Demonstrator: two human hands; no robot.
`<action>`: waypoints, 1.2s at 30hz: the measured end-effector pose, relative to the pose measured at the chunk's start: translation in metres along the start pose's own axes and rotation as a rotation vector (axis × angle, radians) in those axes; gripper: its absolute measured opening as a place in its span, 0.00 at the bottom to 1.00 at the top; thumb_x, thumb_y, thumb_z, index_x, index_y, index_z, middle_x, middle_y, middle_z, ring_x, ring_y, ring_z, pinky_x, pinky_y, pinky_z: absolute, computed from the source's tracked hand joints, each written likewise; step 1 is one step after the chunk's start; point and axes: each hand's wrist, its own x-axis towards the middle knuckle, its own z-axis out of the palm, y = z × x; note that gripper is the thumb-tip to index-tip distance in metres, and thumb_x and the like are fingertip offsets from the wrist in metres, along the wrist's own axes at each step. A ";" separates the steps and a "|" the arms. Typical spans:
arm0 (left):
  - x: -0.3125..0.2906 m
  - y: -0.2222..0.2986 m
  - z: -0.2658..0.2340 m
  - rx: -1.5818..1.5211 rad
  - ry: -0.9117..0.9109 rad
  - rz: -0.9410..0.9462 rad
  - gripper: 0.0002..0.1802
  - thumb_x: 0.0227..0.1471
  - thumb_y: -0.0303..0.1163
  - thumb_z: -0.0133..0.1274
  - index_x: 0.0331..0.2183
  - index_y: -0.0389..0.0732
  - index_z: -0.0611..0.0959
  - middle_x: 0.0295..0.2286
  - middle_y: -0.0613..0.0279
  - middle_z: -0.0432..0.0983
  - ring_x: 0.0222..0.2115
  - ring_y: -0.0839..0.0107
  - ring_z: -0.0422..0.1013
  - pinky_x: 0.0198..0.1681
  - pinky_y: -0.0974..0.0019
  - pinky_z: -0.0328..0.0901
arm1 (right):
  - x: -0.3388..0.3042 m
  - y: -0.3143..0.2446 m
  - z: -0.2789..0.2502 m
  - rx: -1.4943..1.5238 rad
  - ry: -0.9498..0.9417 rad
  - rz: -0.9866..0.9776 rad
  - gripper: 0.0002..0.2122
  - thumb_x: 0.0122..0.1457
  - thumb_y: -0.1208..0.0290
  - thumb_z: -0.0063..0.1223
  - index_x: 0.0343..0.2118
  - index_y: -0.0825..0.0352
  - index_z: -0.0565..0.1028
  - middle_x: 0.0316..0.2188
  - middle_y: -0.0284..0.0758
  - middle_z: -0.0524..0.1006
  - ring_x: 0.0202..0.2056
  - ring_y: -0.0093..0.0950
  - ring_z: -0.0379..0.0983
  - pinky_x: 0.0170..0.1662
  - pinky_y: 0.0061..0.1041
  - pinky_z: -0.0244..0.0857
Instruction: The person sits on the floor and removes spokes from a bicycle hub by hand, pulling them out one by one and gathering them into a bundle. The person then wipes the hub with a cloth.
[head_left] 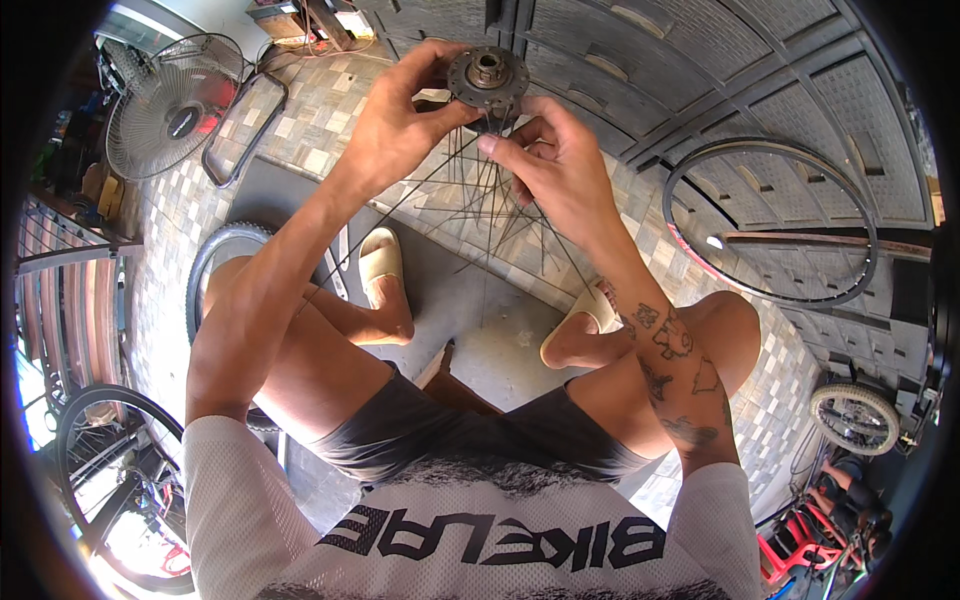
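- While the left hand steadies the hub from its left side, the right hand works close in just below it.
- The left grip is closed around the hub, with the thumb across the near side and the fingers behind.
- The right grip has its thumb and bent fingers drawn in at the spokes; I cannot tell whether they pinch one.
- The hub is in the air out in front of the person, its round flange and hollow end turned up toward the view.
- Thin dark spokes fan out beneath it, two longer ones slanting away to left and right.
- Below lie a grey mat and the tiled floor, with the person's sandals planted on either side.
- A bare wheel rim stands at the right near grey drawers; a caged fan stands at the upper left.
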 end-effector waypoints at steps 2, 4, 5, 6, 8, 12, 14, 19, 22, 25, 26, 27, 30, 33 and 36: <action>-0.002 0.002 0.001 0.019 0.007 0.001 0.29 0.55 0.24 0.68 0.57 0.36 0.78 0.49 0.54 0.82 0.54 0.64 0.77 0.57 0.58 0.74 | 0.000 0.004 0.004 0.021 -0.018 0.005 0.19 0.61 0.64 0.71 0.48 0.73 0.79 0.27 0.30 0.79 0.27 0.18 0.75 0.31 0.25 0.70; -0.003 0.002 0.002 0.030 0.011 0.005 0.28 0.54 0.24 0.68 0.56 0.36 0.79 0.48 0.54 0.82 0.54 0.64 0.78 0.57 0.58 0.74 | 0.000 0.006 0.005 0.017 -0.039 0.035 0.18 0.61 0.65 0.71 0.48 0.72 0.78 0.28 0.31 0.80 0.30 0.18 0.76 0.34 0.23 0.70; -0.004 0.002 0.002 0.056 -0.001 0.021 0.28 0.54 0.24 0.68 0.56 0.36 0.79 0.48 0.53 0.82 0.54 0.63 0.78 0.57 0.57 0.75 | -0.002 0.006 0.004 0.020 -0.038 0.046 0.17 0.62 0.66 0.71 0.48 0.71 0.78 0.28 0.31 0.80 0.31 0.18 0.76 0.36 0.22 0.70; -0.006 0.002 0.002 0.078 -0.004 0.039 0.28 0.54 0.24 0.68 0.56 0.36 0.79 0.48 0.52 0.83 0.53 0.63 0.78 0.57 0.57 0.75 | -0.003 0.006 0.004 0.022 -0.038 0.057 0.17 0.62 0.66 0.70 0.47 0.70 0.78 0.28 0.32 0.80 0.32 0.18 0.76 0.37 0.22 0.69; -0.007 0.001 0.002 0.135 -0.016 0.034 0.29 0.55 0.24 0.67 0.58 0.36 0.78 0.49 0.53 0.82 0.55 0.63 0.77 0.58 0.57 0.74 | -0.009 0.005 0.006 0.062 -0.058 0.062 0.15 0.64 0.66 0.68 0.47 0.70 0.78 0.30 0.31 0.81 0.34 0.19 0.77 0.37 0.21 0.71; -0.004 -0.001 -0.002 0.172 0.023 -0.028 0.32 0.56 0.22 0.66 0.60 0.36 0.76 0.51 0.53 0.81 0.57 0.63 0.75 0.58 0.56 0.73 | -0.030 0.000 0.016 0.276 -0.157 0.243 0.14 0.68 0.66 0.63 0.49 0.71 0.76 0.34 0.32 0.81 0.38 0.24 0.80 0.35 0.23 0.76; -0.001 -0.002 -0.004 0.167 0.071 -0.036 0.31 0.56 0.23 0.65 0.60 0.36 0.76 0.51 0.52 0.81 0.57 0.63 0.76 0.58 0.56 0.74 | -0.040 -0.002 0.024 0.336 -0.197 0.296 0.15 0.69 0.67 0.62 0.51 0.70 0.75 0.38 0.33 0.80 0.40 0.25 0.81 0.35 0.24 0.77; 0.002 -0.006 -0.003 0.178 0.110 -0.041 0.29 0.56 0.23 0.65 0.58 0.34 0.76 0.52 0.52 0.81 0.57 0.63 0.76 0.57 0.57 0.75 | -0.046 0.003 0.039 0.117 -0.218 0.100 0.22 0.68 0.66 0.64 0.61 0.67 0.72 0.48 0.34 0.76 0.41 0.23 0.79 0.32 0.22 0.75; 0.005 -0.007 0.002 0.178 0.144 0.007 0.28 0.53 0.28 0.67 0.54 0.33 0.79 0.47 0.47 0.84 0.51 0.59 0.79 0.55 0.56 0.76 | -0.039 0.012 0.041 -0.115 -0.149 -0.028 0.25 0.66 0.69 0.65 0.64 0.68 0.71 0.49 0.34 0.76 0.44 0.23 0.78 0.32 0.22 0.75; 0.005 -0.007 0.005 0.212 0.138 0.047 0.28 0.52 0.28 0.67 0.54 0.33 0.79 0.46 0.47 0.84 0.52 0.58 0.79 0.55 0.56 0.76 | -0.033 0.021 0.044 -0.100 -0.121 -0.126 0.25 0.65 0.72 0.65 0.62 0.71 0.71 0.49 0.35 0.77 0.47 0.24 0.78 0.34 0.23 0.77; 0.005 -0.007 0.006 0.188 0.131 0.052 0.28 0.52 0.28 0.67 0.54 0.33 0.79 0.46 0.47 0.84 0.52 0.58 0.79 0.55 0.56 0.75 | -0.031 0.024 0.045 -0.054 -0.128 -0.149 0.24 0.65 0.73 0.64 0.62 0.72 0.71 0.50 0.36 0.77 0.47 0.24 0.78 0.35 0.23 0.77; 0.004 -0.007 0.006 0.178 0.132 0.031 0.28 0.52 0.28 0.67 0.54 0.33 0.79 0.46 0.47 0.84 0.52 0.57 0.79 0.56 0.56 0.75 | -0.030 0.025 0.047 0.027 -0.155 -0.090 0.23 0.66 0.74 0.64 0.61 0.73 0.71 0.49 0.37 0.78 0.47 0.25 0.79 0.35 0.23 0.78; 0.003 -0.011 0.005 0.166 0.133 0.029 0.28 0.52 0.29 0.68 0.54 0.33 0.79 0.46 0.46 0.84 0.51 0.56 0.79 0.56 0.55 0.74 | -0.029 0.024 0.048 0.282 -0.222 0.062 0.19 0.67 0.75 0.61 0.58 0.74 0.72 0.48 0.38 0.81 0.47 0.26 0.81 0.36 0.25 0.79; 0.007 -0.017 0.000 0.208 0.161 0.044 0.29 0.52 0.31 0.69 0.54 0.33 0.79 0.45 0.46 0.85 0.50 0.56 0.80 0.57 0.55 0.73 | -0.036 0.017 0.046 0.477 -0.303 0.198 0.14 0.68 0.75 0.60 0.54 0.73 0.75 0.45 0.38 0.82 0.44 0.28 0.83 0.35 0.26 0.80; 0.013 -0.023 -0.011 0.281 0.173 0.075 0.29 0.52 0.32 0.69 0.54 0.34 0.80 0.45 0.46 0.86 0.50 0.56 0.81 0.57 0.55 0.72 | -0.051 0.007 0.043 0.481 -0.423 0.342 0.12 0.69 0.74 0.61 0.51 0.73 0.77 0.41 0.38 0.83 0.38 0.28 0.84 0.33 0.27 0.80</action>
